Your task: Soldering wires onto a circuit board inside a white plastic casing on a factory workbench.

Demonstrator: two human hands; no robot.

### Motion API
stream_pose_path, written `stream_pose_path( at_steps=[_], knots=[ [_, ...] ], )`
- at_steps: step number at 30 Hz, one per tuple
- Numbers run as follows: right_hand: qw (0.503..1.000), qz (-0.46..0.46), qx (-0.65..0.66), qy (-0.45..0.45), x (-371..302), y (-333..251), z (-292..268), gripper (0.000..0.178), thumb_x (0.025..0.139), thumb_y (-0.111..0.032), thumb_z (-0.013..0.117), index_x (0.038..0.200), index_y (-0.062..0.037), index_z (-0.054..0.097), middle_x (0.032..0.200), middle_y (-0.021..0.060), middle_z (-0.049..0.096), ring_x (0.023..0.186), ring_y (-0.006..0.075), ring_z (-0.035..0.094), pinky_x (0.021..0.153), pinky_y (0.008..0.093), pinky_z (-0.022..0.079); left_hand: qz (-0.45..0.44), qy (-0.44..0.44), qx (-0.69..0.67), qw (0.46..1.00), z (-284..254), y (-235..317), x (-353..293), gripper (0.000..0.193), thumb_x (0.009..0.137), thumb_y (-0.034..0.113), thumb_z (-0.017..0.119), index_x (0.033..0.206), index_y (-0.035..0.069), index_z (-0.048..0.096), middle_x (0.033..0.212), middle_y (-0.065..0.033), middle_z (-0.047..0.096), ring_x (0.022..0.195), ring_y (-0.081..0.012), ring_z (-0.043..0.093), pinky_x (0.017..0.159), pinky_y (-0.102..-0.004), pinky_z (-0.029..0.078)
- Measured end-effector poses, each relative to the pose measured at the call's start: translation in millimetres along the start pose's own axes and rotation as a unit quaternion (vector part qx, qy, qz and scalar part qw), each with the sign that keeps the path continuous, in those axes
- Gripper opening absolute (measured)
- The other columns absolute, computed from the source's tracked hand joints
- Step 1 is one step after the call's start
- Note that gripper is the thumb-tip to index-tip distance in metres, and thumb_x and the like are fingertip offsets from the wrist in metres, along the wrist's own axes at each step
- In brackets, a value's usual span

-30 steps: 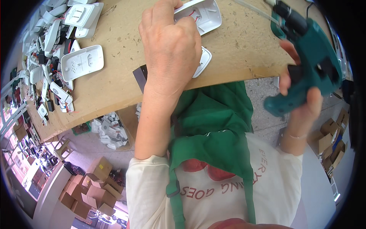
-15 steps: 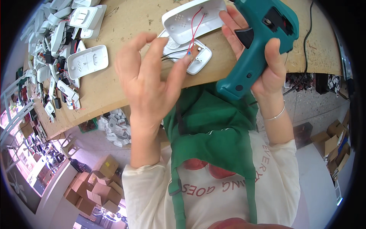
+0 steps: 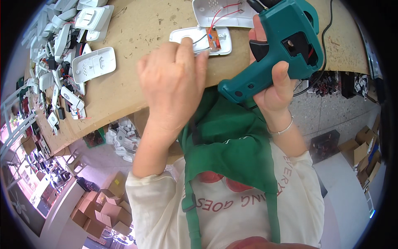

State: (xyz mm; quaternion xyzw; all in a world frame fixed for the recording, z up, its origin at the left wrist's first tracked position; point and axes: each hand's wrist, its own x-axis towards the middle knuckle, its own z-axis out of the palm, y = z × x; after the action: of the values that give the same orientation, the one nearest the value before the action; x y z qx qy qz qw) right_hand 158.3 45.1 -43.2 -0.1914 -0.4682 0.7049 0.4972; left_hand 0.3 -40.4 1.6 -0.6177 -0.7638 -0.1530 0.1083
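Observation:
A teal trigger gun [image 3: 265, 62] with a black trigger and a cord rests in my right hand [image 3: 273, 83], the thumb along its near side and the fingers behind it. My left hand [image 3: 172, 74] is bent over the near edge of a flat white cover [image 3: 224, 45], thumb and forefinger at its rim; the other fingertips are hidden. On the cover sits a small orange-brown circuit board [image 3: 213, 39] with black wires. Two red wires [image 3: 222, 10] run from the board to a deeper white housing [image 3: 203, 14] just behind, cut off by the upper edge.
A separate white shell [image 3: 94, 65] lies left on the wooden table [image 3: 132, 37]. Beyond it spreads a heap of white housings and parts [image 3: 62, 37]. The gun's black cord [image 3: 325, 37] curves down the right side. Cardboard boxes [image 3: 107, 207] stand on the floor.
The cover with its board has moved away from me and turned; the housing has shifted right. My left hand has come down to the cover's edge. The gun has tilted and moved slightly left.

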Motion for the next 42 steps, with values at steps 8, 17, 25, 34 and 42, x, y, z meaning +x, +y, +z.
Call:
stream_pose_path(
  at_steps=[8,17,25,34,42],
  knots=[
    [0.984,0.095,0.149,0.027,11,-11,-8,0.085,0.090,-0.050,0.058,0.148,-0.0006,0.022,0.153,0.0213,0.025,0.142,0.0384,0.022,0.118,0.0453,0.019,0.120,0.034,-0.153,0.980,-13,-14,34,0.026,0.076,0.021,0.075,0.094,0.004,0.069,0.093,-0.0069,0.065,0.086,-0.0236,0.062,0.073,-0.0354,0.047],
    [0.975,0.110,0.187,0.052,12,-15,-8,0.081,0.092,-0.050,0.054,0.148,-0.0008,0.023,0.151,0.0252,0.025,0.141,0.0420,0.023,0.118,0.0464,0.019,0.251,0.321,-0.370,0.835,64,0,80,0.018,0.067,0.009,0.072,0.083,0.002,0.066,0.109,-0.0163,0.057,0.102,-0.0360,0.054,0.088,-0.0453,0.039],
    [0.963,0.133,0.216,0.090,14,-22,-5,0.070,0.089,-0.040,0.060,0.140,0.0008,0.035,0.141,0.0200,0.038,0.130,0.0353,0.039,0.107,0.0409,0.034,0.192,-0.018,-0.240,0.951,24,-12,71,0.018,0.071,0.011,0.072,0.084,-0.001,0.067,0.114,-0.0206,0.055,0.102,-0.0372,0.054,0.089,-0.0424,0.043],
    [0.992,0.103,-0.065,-0.026,-26,-67,-54,0.094,0.083,-0.049,0.069,0.146,0.0037,0.023,0.147,0.0256,0.033,0.091,0.0219,0.063,0.066,0.0281,0.053,0.167,0.009,-0.216,0.962,31,-1,74,0.011,0.070,0.007,0.069,0.076,-0.002,0.068,0.109,-0.0181,0.058,0.096,-0.0354,0.055,0.085,-0.0403,0.044],
    [0.952,0.117,-0.278,0.040,-64,-100,-44,0.063,0.074,-0.020,0.084,0.122,0.0071,0.054,0.092,0.0145,0.066,0.073,0.0161,0.061,0.064,0.0255,0.050,0.162,0.050,-0.208,0.963,38,2,76,0.006,0.069,0.003,0.066,0.072,-0.002,0.066,0.099,-0.0149,0.059,0.089,-0.0341,0.053,0.077,-0.0410,0.042]
  ],
)
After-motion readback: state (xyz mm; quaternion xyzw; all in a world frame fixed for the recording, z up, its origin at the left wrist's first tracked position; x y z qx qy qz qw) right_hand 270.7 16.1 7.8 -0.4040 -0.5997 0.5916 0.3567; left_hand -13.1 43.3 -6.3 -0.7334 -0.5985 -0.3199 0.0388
